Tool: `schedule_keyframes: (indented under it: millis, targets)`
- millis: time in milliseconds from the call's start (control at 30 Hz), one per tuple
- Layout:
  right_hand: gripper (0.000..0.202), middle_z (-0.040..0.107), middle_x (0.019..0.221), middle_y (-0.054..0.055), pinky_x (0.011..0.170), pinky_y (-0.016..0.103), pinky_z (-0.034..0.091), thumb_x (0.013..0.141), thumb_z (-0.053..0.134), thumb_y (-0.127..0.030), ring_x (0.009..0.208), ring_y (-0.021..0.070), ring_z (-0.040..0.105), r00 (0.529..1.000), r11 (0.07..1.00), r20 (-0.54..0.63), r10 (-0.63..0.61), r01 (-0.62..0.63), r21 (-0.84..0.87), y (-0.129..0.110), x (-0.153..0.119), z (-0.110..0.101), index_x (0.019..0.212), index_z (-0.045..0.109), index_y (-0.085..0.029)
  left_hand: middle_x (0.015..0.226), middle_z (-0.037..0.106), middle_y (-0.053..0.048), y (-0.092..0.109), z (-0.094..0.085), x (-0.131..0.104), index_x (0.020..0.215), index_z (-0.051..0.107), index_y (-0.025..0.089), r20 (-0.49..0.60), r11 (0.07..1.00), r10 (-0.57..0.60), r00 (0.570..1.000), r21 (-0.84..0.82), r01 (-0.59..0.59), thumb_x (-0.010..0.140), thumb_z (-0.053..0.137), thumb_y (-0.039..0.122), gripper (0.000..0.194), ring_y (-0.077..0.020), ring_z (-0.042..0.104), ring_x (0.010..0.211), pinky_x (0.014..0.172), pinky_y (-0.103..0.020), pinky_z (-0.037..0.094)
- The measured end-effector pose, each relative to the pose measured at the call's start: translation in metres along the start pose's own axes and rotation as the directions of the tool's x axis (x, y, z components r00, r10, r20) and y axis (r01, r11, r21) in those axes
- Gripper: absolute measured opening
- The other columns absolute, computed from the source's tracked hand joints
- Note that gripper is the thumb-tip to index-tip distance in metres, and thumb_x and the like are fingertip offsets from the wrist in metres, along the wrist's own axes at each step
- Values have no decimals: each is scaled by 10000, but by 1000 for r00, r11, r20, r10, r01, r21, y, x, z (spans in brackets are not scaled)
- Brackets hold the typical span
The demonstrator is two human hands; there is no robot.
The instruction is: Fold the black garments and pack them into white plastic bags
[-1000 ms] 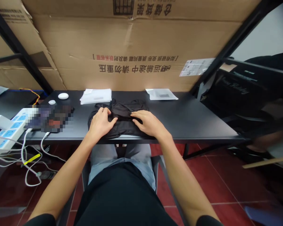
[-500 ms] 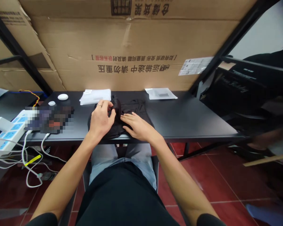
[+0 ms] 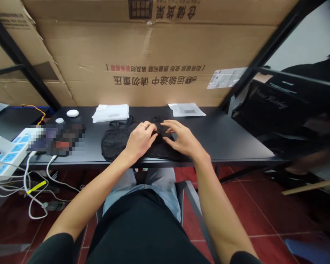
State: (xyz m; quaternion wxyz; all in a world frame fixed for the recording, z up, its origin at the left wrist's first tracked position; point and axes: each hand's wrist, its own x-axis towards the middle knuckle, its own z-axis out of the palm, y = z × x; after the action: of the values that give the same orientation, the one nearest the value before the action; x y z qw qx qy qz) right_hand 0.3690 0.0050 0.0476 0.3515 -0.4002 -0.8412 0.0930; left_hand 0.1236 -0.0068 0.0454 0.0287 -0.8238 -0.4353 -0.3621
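A black cloth item (image 3: 117, 141) with strap-like loops along its far edge lies spread on the black desk, its kind unclear. Over its middle, my left hand (image 3: 141, 138), wearing a ring, has curled fingers closed on a bunched bit of the fabric. My right hand (image 3: 183, 139) is just to the right of it, above the cloth's right part. Its thumb and fingers are apart, with dark fabric between the two hands. Part of the cloth is hidden beneath my hands.
White plastic packets (image 3: 110, 113) and another packet (image 3: 187, 109) lie along the back, before a large cardboard sheet (image 3: 154, 47). At left are a power strip (image 3: 12, 150) with cables, a blurred-out item (image 3: 67, 139) and a white oval object (image 3: 72, 113). A person (image 3: 308, 84) in black is at right.
Both hands have moved right. The raised fold of cloth on the left now lies flat, and the left side is spread out. My right hand has lifted from lying flat, its fingers now curved.
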Motion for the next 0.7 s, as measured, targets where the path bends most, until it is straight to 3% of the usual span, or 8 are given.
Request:
schedule_keyframes:
  millis: [100, 200, 267, 367, 433, 500, 700]
  targets:
    - [550, 592, 1752, 121, 1191, 563, 663, 995, 741, -190, 1283, 324, 816, 993, 1000, 111, -30, 29, 11, 0, -1, 3, 1529, 755, -323, 1302, 760, -105, 3, -2, -1, 1219, 737, 230, 47, 998, -50, 998, -42, 52, 1068, 800, 278, 170, -283, 744, 1212, 1093, -402, 608]
    - [445, 633, 1711, 123, 1248, 586, 621, 1004, 740, -190, 1470, 362, 729, 987, 999, 153, -39, 40, -2, 0, 0, 6, 1429, 806, -304, 1337, 750, -145, -4, -15, -4, 1264, 738, 227, 28, 975, -222, 975, 18, 222, 1046, 821, 484, 347, -333, 735, 1241, 1121, -450, 595]
    - [407, 664, 1680, 125, 1235, 586, 628, 995, 744, -182, 1447, 357, 742, 987, 999, 158, -36, 36, 5, 1, 1, 7, 1380, 818, -291, 1263, 775, -173, -13, -22, -4, 1193, 759, 215, 33, 927, -370, 928, 84, 367, 1061, 756, 608, 415, -375, 752, 1192, 1094, -493, 597]
    - [365, 712, 1626, 123, 1200, 567, 646, 977, 754, -185, 1393, 348, 771, 988, 999, 151, -38, 36, 19, 2, 2, 6, 1321, 830, -281, 1055, 812, -195, -29, -27, -2, 931, 767, 228, 186, 871, -491, 851, 107, 479, 1079, 643, 711, 519, -427, 786, 1079, 987, -521, 602]
    - [346, 748, 1578, 123, 1187, 558, 650, 957, 762, -188, 1371, 347, 781, 989, 999, 143, -44, 40, 29, 2, 2, 5, 1283, 840, -273, 950, 817, -180, -35, -26, 1, 812, 728, 250, 302, 862, -497, 814, 58, 504, 1062, 653, 715, 533, -432, 797, 1037, 926, -497, 593]
    - [333, 776, 1535, 124, 1172, 557, 656, 934, 774, -195, 1340, 349, 793, 990, 999, 135, -44, 39, 37, 3, 1, 5, 1251, 848, -265, 912, 816, -148, -38, -23, 4, 778, 680, 264, 350, 855, -486, 801, -1, 519, 1038, 699, 684, 494, -402, 799, 1003, 886, -454, 582]
    - [302, 801, 1490, 123, 1109, 533, 685, 917, 783, -230, 1168, 318, 830, 991, 998, 135, -26, 17, 67, 6, 0, 7, 1214, 837, -245, 879, 750, -47, -26, -11, 12, 831, 551, 267, 321, 827, -454, 832, -196, 527, 1009, 784, 469, 356, -276, 739, 879, 900, -409, 596]
